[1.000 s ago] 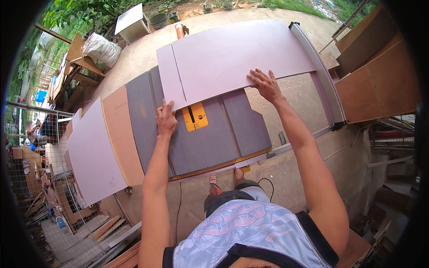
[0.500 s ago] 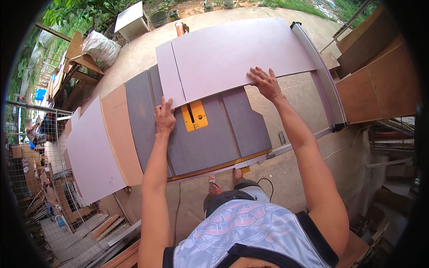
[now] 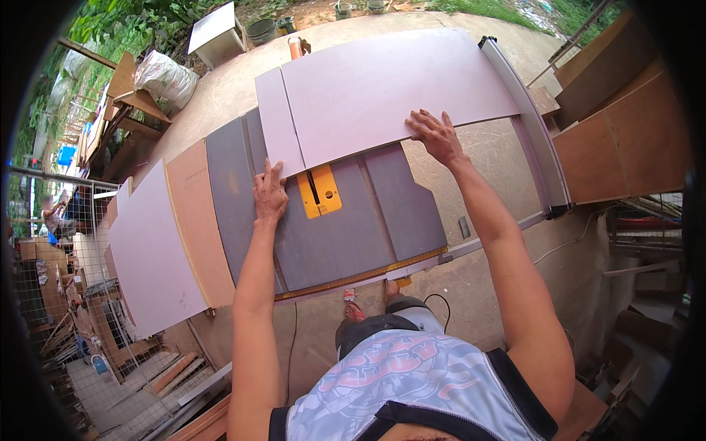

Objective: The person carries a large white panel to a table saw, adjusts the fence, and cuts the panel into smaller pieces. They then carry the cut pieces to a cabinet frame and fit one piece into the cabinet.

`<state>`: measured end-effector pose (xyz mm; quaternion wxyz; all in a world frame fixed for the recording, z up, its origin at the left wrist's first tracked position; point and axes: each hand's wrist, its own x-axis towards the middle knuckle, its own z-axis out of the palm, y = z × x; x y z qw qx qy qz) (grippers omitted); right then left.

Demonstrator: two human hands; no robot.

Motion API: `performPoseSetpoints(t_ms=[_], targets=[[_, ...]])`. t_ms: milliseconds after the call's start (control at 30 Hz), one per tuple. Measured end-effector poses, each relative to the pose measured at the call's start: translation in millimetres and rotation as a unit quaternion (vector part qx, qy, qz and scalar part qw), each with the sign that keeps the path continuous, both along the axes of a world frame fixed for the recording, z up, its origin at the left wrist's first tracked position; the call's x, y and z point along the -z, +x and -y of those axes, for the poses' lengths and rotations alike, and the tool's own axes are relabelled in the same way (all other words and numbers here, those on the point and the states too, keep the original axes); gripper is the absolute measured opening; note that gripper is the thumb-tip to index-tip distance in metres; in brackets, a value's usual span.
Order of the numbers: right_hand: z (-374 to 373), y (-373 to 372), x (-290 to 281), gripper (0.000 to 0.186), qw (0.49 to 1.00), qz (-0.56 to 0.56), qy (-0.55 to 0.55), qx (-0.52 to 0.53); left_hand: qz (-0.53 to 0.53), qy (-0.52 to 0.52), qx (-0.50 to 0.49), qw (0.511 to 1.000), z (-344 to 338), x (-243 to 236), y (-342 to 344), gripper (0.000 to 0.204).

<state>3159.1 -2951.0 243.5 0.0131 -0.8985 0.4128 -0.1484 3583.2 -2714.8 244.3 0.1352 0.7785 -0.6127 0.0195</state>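
A wide pale-lilac panel [image 3: 390,88] and a narrow strip [image 3: 277,121] of the same board lie side by side on the far part of a dark grey table saw [image 3: 331,250], a thin gap between them. My left hand [image 3: 271,195] rests its outstretched fingertips on the strip's near corner. On the panel's near edge lies my right hand [image 3: 435,136], fingers spread. The yellow throat plate [image 3: 321,192], with its dark slot, shows just right of my left hand; its far end is under the boards. The panel's right edge meets the long rip fence [image 3: 526,121].
Left of the saw lie a brown board [image 3: 197,220] and another lilac board [image 3: 151,250]. Wooden panels [image 3: 625,151] stand at the right. A wire mesh fence [image 3: 62,272] runs along the left. Beyond are a white sack [image 3: 168,79] and a white cabinet [image 3: 217,37]. A person [image 3: 55,217] sits far left.
Almost nothing differs. Both hands keep the same places on the boards; the strip and my left hand appear shifted very slightly to the left.
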Motion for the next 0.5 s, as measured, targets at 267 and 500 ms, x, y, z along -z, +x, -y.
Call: performPoseSetpoints(t_ms=[267, 500], targets=[[1.8, 3.2, -7.1, 0.040, 0.999, 0.020, -0.021, -0.019, -0.003, 0.007, -0.006, 1.000, 3.9, -2.5, 3.9, 0.047], [11.9, 9.2, -7.5, 0.040, 0.999, 0.033, -0.036, -0.023, 0.003, -0.004, -0.014, 1.000, 4.5, -5.2, 5.6, 0.047]])
